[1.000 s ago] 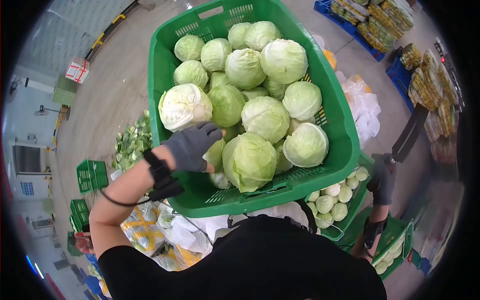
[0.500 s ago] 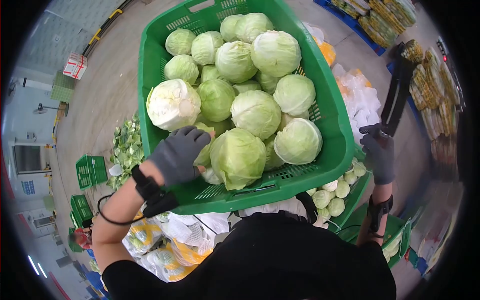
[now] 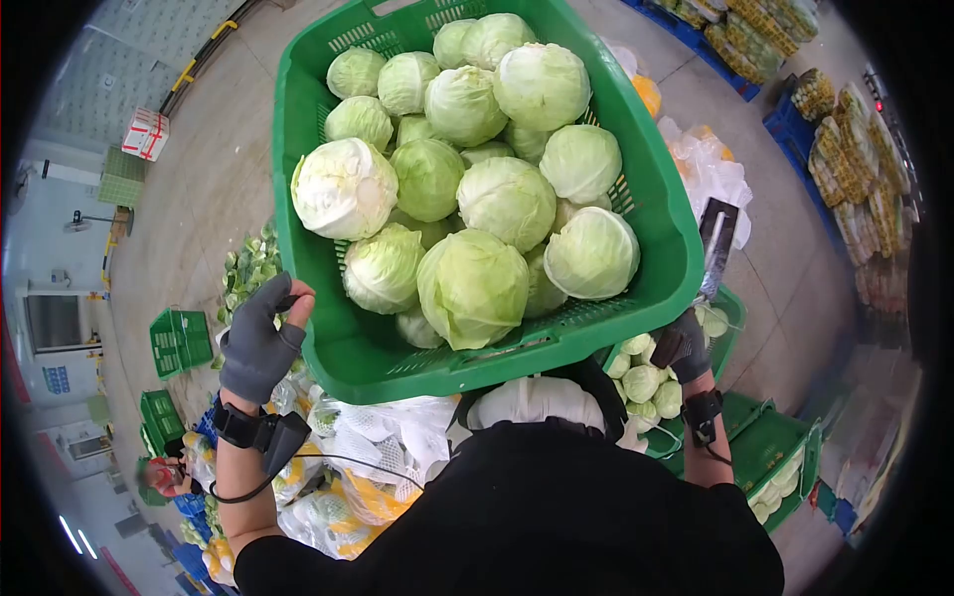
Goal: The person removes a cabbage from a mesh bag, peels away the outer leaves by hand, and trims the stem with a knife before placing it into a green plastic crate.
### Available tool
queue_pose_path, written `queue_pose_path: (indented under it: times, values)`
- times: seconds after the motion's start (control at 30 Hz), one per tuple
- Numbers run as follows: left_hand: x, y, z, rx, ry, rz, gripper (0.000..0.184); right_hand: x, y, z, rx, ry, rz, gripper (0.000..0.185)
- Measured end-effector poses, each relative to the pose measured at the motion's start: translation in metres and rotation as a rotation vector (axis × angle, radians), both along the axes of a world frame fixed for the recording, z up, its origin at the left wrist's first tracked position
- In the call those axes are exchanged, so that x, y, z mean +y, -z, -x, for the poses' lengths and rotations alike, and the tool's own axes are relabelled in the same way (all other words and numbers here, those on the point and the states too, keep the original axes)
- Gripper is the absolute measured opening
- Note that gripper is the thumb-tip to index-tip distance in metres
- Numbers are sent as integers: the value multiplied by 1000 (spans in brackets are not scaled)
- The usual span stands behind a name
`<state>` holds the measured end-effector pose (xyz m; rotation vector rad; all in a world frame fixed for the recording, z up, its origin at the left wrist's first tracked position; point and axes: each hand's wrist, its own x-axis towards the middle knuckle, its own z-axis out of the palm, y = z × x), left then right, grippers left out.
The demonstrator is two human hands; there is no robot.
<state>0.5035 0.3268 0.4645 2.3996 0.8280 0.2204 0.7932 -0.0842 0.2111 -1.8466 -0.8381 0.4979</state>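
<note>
My left hand (image 3: 260, 338), in a grey fingertip-less glove, is beside the left rim of a large green plastic crate (image 3: 497, 372). Its fingers are curled in, and nothing shows between them. My right hand (image 3: 684, 348), gloved too, grips a knife (image 3: 717, 236) by its handle, the broad blade pointing up past the crate's right side. Several green cabbages fill the crate. At the near end are a leafy cabbage (image 3: 473, 288) and a pale one (image 3: 385, 270) left of it. A whiter cabbage (image 3: 344, 189) rests against the left wall.
Net-wrapped cabbages in bags (image 3: 368, 457) lie below the crate. More cabbages (image 3: 651, 387) sit in a crate near my right hand. Loose leaves (image 3: 250, 263) are heaped on the left floor. Bagged produce on blue pallets (image 3: 795, 149) stands right. Another person (image 3: 164, 477) is far left.
My left hand has left the cabbage at the crate's near left and moved left past the rim. My right hand, with the knife, has come down and inward, closer to the crate.
</note>
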Motion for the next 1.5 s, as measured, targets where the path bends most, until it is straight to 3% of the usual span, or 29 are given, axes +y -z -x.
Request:
queue_pose_path:
  times: [0.07,0.13,0.23,0.3,0.33,0.37,0.4,0.43,0.5,0.53,0.57,0.63,0.67,0.77,0.8,0.87,0.93,1.0,1.03,1.07,1.1,1.17,1.23,1.27,1.3,1.37,1.4,1.43,1.5]
  values:
    - [14,10,16,15,-38,63,15,-1,11,13,-121,-20,-88,19]
    - [31,31,40,36,-72,123,16,-11,58,17,952,238,-551,12]
    - [41,73,74,-130,-274,224,20,10,11,31,975,323,-548,10]
    - [33,97,98,-108,-392,467,40,12,3,42,839,329,-576,18]
    - [43,145,133,-67,-296,406,57,16,-12,47,1009,398,-694,17]
    - [22,132,122,-76,-296,398,57,18,-19,50,1181,467,-816,18]
    - [-14,109,99,-190,-433,842,64,-4,1,44,1265,106,-967,23]
    - [-36,96,87,-307,-560,1290,70,-19,10,46,1262,94,-971,23]
    - [-34,119,116,-282,-505,1314,73,-41,18,54,1229,94,-1047,30]
    - [-31,126,129,-250,-445,1340,77,-32,-34,72,1150,457,-835,25]
    - [-28,116,135,-263,-451,1337,77,-61,-20,60,648,138,-483,46]
    - [-29,73,140,65,-260,1275,76,-35,-117,71,916,67,-641,55]
    - [-34,52,137,137,-381,1050,70,-25,-135,63,856,2,-693,58]
    - [6,34,150,107,-407,83,42,3,-150,26,687,-352,-884,56]
    - [11,11,130,-32,-338,-7,38,23,-145,-1,686,-346,-890,56]
    - [4,-38,82,-240,-347,114,32,73,-120,-67,785,-186,-893,44]
    - [-6,-62,42,-265,-184,-3,28,89,-125,-71,827,-95,-896,38]
    - [-16,-64,8,-156,-3,-37,24,110,-159,-54,614,132,-286,36]
    - [-5,-51,-3,-113,188,-65,21,111,-160,-47,608,145,-291,36]
    - [-9,-46,-17,-65,370,-203,20,108,-158,-35,860,117,-441,27]
    - [-4,-33,-26,-33,459,-198,21,107,-158,-25,1110,82,-589,19]
    - [8,-12,-46,55,578,-70,29,100,-145,-28,1118,11,-540,20]
    - [28,21,-66,172,704,173,46,95,-109,-44,914,-767,-881,27]
    - [23,18,-77,234,745,367,54,97,-118,-37,901,-762,-879,27]
    - [26,45,-81,138,802,516,49,97,-136,-20,958,-532,-935,29]
    - [30,59,-86,305,899,563,46,116,-174,15,1034,-86,-1046,33]
    - [32,53,-88,402,912,453,45,127,-184,28,610,246,-691,21]
    - [35,41,-91,496,919,338,45,91,-119,-25,487,-405,-722,49]
    - [41,4,-95,810,1009,-162,35,129,-194,32,964,299,-793,22]
